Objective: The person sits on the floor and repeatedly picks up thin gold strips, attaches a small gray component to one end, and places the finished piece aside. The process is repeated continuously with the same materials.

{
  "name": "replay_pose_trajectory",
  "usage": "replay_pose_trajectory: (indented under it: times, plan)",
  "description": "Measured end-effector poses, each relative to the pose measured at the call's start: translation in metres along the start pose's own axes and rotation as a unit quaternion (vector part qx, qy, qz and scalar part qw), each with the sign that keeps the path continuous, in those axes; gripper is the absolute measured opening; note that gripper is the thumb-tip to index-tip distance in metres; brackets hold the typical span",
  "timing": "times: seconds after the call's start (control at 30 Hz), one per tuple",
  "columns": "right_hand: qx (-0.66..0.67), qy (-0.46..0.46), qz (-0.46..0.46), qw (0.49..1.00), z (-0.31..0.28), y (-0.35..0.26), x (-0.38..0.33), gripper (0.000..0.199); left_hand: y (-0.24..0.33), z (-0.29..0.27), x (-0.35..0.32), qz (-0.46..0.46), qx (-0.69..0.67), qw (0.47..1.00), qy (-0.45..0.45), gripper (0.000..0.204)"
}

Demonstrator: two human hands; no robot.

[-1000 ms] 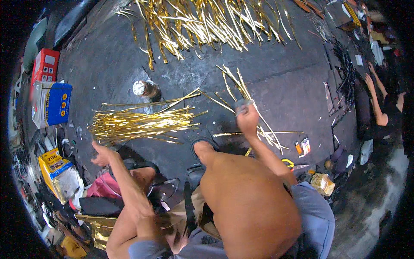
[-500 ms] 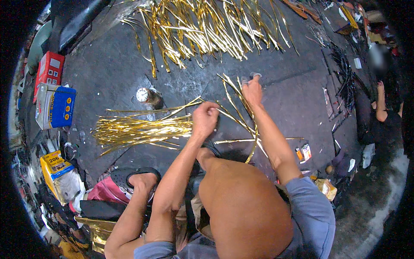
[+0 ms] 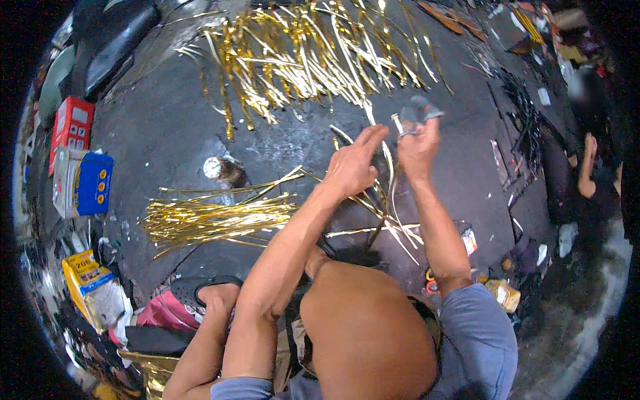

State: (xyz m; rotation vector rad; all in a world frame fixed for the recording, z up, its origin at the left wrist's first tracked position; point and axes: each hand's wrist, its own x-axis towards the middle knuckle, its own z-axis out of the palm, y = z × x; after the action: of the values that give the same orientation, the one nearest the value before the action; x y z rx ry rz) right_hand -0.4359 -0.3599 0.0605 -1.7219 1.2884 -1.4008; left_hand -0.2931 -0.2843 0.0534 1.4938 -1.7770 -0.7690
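The left hand [image 3: 355, 161] reaches over a loose group of gold strips [image 3: 388, 167] on the dark floor [image 3: 460, 153], its fingers stretched forward and the index extended. A strip runs close by these fingertips (whether they pinch it, I cannot tell). Other strips of the group pass beneath and to the right of this hand, some crossing one another just below it, toward the person's bent knee [image 3: 373, 320].

The right hand [image 3: 420, 148] is just beside the left, to its right, closed around a grey object [image 3: 421, 110] with a bit of red on it, too blurred to name. A short pale piece [image 3: 396, 124] shows at the left of that object, near the fingers. The loose strips lie to the left of this hand and below it.

A bundle of gold strips [image 3: 220, 217] lies sideways to the left of the left hand, fairly neatly gathered, with a few ends straying. Beyond both hands, a wide spread of gold strips [image 3: 287, 60] covers the far part of the floor. A round white-topped thing [image 3: 215, 168] stands just beyond the bundle. At the far left, a blue-and-white box [image 3: 93, 183] sits by a red box [image 3: 72, 127], with a yellow package [image 3: 87, 280] nearer the person.
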Motion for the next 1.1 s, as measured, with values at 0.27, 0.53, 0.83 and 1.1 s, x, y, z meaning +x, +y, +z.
replay_pose_trajectory:
  times: [0.27, 0.53, 0.83, 1.1]
  plan:
    - [-0.071, 0.186, -0.139, 0.970, -0.189, -0.135, 0.092, 0.038, 0.017, 0.054, 0.014, 0.119, 0.040, 0.983, -0.135, 0.022]
    - [0.165, 0.240, -0.016, 0.957, -0.155, -0.160, 0.091, 0.013, 0.120, 0.038, 0.031, 0.226, -0.109, 0.968, 0.021, 0.076]
    - [0.271, 0.193, 0.074, 0.940, -0.132, -0.156, 0.107, 0.012, 0.091, 0.032, 0.025, 0.265, 0.073, 0.953, 0.129, 0.032]
    - [0.095, 0.454, 0.230, 0.855, -0.241, 0.050, 0.144, 0.001, 0.059, -0.038, -0.051, 0.159, 0.136, 0.972, 0.107, 0.012]
